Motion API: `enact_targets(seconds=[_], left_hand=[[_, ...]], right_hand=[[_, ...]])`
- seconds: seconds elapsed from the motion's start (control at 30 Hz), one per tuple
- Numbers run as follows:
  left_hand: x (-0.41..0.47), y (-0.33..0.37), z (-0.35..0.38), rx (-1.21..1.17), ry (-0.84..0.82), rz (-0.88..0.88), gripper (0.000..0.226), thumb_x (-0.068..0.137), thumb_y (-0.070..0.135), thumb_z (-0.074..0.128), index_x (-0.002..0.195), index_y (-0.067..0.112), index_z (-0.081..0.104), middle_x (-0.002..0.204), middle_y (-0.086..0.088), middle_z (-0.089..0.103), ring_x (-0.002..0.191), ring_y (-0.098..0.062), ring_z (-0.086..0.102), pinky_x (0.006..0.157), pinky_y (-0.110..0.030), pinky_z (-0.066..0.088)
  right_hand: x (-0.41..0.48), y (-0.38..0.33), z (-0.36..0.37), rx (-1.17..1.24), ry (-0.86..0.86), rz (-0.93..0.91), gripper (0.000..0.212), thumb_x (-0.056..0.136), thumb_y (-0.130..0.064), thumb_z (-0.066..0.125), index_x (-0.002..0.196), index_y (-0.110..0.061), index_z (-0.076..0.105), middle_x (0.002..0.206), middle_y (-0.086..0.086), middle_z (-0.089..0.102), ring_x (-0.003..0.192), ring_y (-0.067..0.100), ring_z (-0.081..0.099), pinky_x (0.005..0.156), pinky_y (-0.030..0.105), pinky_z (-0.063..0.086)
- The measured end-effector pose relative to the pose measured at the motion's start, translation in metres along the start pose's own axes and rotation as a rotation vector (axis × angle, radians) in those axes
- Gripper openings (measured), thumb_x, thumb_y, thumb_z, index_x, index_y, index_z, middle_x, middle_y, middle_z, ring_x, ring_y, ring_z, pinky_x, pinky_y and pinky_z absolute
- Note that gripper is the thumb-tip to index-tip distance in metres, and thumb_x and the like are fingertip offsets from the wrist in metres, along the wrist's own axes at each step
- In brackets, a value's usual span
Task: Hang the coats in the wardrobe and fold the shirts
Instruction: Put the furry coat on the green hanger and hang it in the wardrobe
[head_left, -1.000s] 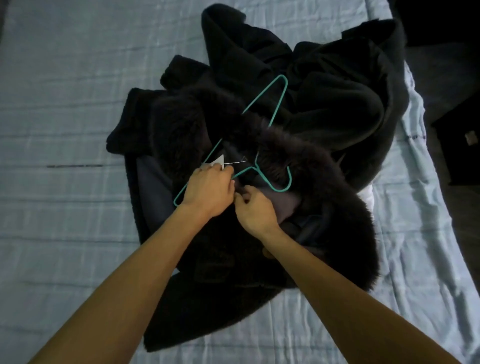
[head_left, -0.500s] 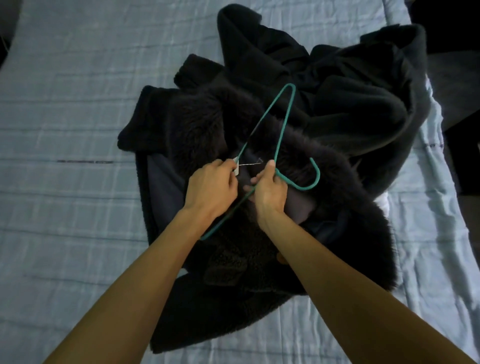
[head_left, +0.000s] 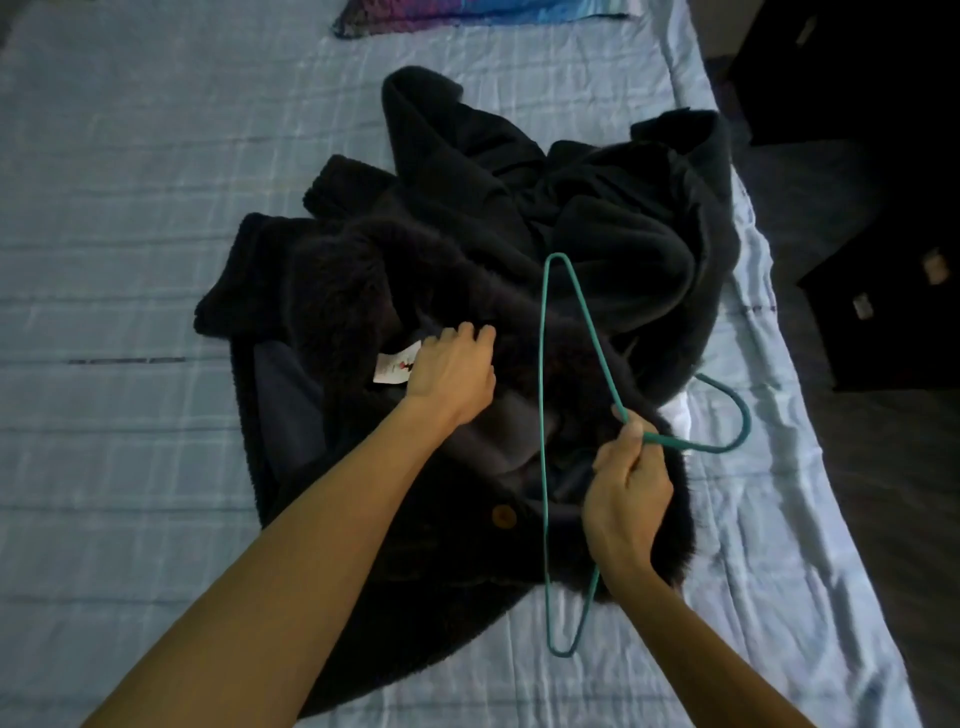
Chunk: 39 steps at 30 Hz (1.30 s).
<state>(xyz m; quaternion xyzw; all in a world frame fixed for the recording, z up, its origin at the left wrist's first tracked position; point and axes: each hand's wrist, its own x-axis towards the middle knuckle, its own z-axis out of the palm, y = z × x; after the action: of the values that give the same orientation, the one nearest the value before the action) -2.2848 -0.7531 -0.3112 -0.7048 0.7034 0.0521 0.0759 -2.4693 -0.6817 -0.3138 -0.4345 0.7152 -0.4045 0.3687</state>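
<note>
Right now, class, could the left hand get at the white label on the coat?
Probably yes: the left hand grips the coat right beside the white label, which lies uncovered; the right hand holds the hanger clear of it.

The fleecy coat (head_left: 332, 291) in mid-frame is matt black cloth with a rough, shaggy pile; its lining (head_left: 283, 400) looks smoother. The hanger (head_left: 543, 415) is thin, smooth, teal-coated wire. The button (head_left: 504, 515) looks wooden. The bed sheet (head_left: 130, 208) is matt, creased woven cloth.
</note>
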Motion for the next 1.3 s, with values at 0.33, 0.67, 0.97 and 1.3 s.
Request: enact_targets(seconds=[0.33,0.67,0.97,1.3], left_hand=[[0.068,0.008,0.046,0.269,-0.155,0.164,0.091,0.080,0.033,0.068,0.150,0.016,0.013,0.157,-0.010,0.014,0.146,-0.027,0.005,0.116,-0.049,0.015],[0.072,0.003,-0.006,-0.089,-0.009,0.083,0.032,0.102,0.035,0.030,0.101,0.011,0.052,0.092,-0.016,0.065,0.081,-0.037,0.061,0.061,-0.038,0.038],[0.024,-0.006,-0.111,0.067,0.028,0.038,0.056,0.097,0.055,0.030,0.070,0.013,0.054,0.079,-0.010,0.064,0.072,-0.026,0.059,0.065,-0.036,0.044],[-0.056,-0.022,-0.261,0.068,0.363,-0.153,0.060,0.099,0.049,0.032,0.088,0.003,0.068,0.089,-0.020,0.066,0.082,-0.038,0.062,0.067,-0.040,0.042]], right_hand=[[0.017,0.025,-0.029,0.062,0.027,0.032,0.057,0.091,-0.064,0.026,0.089,-0.018,0.060,0.059,-0.003,0.055,0.053,0.024,0.053,0.056,0.048,0.049],[0.017,-0.009,-0.042,0.100,-0.062,-0.119,0.043,0.095,-0.049,0.028,0.105,-0.024,0.061,0.062,-0.001,0.055,0.052,0.019,0.053,0.051,0.036,0.046],[-0.020,-0.046,-0.083,0.145,-0.130,-0.199,0.054,0.092,-0.056,0.028,0.097,-0.014,0.062,0.060,0.000,0.055,0.050,0.016,0.050,0.047,0.034,0.042],[-0.078,-0.113,-0.133,0.228,-0.221,-0.434,0.050,0.094,-0.046,0.029,0.105,-0.009,0.061,0.057,-0.007,0.052,0.048,0.010,0.050,0.050,0.023,0.042]])
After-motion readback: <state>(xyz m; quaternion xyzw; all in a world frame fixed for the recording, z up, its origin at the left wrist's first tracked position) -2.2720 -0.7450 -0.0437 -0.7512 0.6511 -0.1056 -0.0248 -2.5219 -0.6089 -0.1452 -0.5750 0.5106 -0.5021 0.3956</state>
